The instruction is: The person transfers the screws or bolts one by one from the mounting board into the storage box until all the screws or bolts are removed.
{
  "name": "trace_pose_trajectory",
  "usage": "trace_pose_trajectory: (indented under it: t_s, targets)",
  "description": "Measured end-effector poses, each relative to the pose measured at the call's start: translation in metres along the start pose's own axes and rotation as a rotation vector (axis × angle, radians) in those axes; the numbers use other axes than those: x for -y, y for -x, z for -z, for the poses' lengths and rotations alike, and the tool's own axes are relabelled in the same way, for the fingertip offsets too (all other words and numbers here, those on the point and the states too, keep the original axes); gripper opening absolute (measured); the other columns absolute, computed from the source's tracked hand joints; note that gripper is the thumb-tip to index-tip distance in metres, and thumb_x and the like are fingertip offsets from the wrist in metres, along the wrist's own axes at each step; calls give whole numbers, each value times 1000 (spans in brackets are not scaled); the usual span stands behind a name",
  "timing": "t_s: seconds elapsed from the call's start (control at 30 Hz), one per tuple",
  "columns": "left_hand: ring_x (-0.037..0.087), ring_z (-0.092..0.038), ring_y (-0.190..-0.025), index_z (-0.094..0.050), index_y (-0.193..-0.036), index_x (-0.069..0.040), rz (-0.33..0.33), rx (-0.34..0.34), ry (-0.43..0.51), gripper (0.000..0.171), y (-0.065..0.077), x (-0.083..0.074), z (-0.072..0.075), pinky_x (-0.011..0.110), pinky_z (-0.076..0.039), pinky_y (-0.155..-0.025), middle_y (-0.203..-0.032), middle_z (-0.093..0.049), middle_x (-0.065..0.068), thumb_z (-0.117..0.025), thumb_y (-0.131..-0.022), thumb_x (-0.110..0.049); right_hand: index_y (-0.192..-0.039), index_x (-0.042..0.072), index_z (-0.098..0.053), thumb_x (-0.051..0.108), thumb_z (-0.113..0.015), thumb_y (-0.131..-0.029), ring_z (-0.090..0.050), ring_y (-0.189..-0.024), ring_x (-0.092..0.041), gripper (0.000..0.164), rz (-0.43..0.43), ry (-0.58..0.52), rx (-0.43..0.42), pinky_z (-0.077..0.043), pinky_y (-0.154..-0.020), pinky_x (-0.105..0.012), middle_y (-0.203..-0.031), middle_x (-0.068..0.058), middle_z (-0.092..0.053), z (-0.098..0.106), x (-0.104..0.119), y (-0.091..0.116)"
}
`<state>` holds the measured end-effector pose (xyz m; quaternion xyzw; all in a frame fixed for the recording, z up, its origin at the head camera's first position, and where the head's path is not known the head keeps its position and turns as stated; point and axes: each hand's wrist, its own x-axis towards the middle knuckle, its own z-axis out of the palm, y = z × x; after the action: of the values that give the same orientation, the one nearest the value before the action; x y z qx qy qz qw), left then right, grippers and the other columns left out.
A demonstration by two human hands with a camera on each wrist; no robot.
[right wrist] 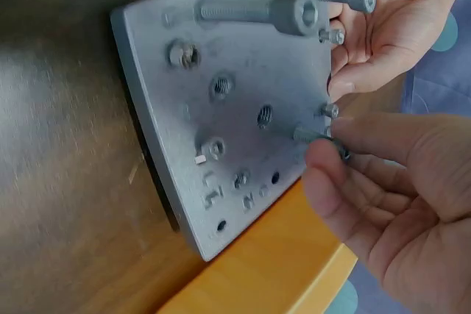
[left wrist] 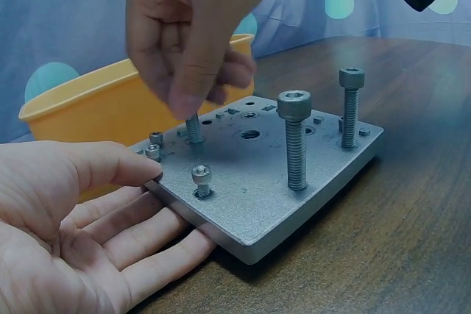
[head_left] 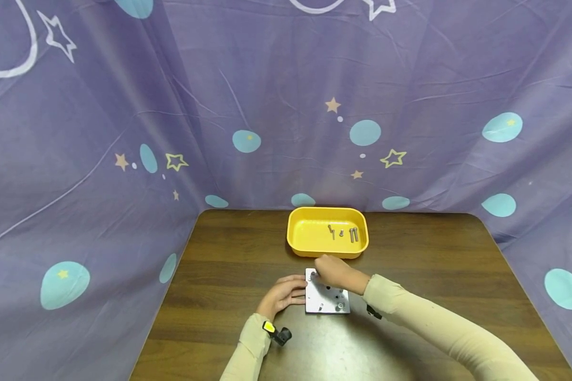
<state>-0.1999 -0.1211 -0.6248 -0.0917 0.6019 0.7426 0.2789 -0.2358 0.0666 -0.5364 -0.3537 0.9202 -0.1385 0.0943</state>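
Plate point(left wrist: 254, 178) looks silver-grey, studded with upright bolts point(left wrist: 296, 152).

The silver-grey rectangular metal plate point(left wrist: 246, 200) lies flat, dotted with holes, the left hand point(head_left: 280, 295) touching its nine o'clock edge. Toward eleven, the right hand point(head_left: 333, 270) pinches an upright threaded screw point(left wrist: 193, 131). Two tall screws point(left wrist: 296, 148) stand near seven and five; short screws point(left wrist: 202, 175) stand around eight and ten.
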Motion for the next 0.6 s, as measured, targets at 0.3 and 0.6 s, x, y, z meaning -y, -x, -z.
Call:
trace_pose_trajectory:
  t_s: [0.3, 0.6]
  targets:
    - [26, -70, -105, -50, -139, 10, -1, 4, -11, 44, 3, -3, 0, 49, -61, -92, -117, -70, 14, -60, -100, -8, -85, 4, -69, 10, -81, -87, -58, -63, -13, 13, 53, 7, -17, -52, -55, -28, -74, -4, -66, -6, -9, 5]
    - [26, -72, -103, -52, -135, 9, -36, 62, 7, 46, 6, -3, 3, 48, -62, -91, -115, -71, 17, -65, -96, -12, -83, 3, -69, 4, -79, -86, -57, -61, -13, 10, 47, 17, -24, -50, -54, -30, -71, -5, -66, -2, -7, 8]
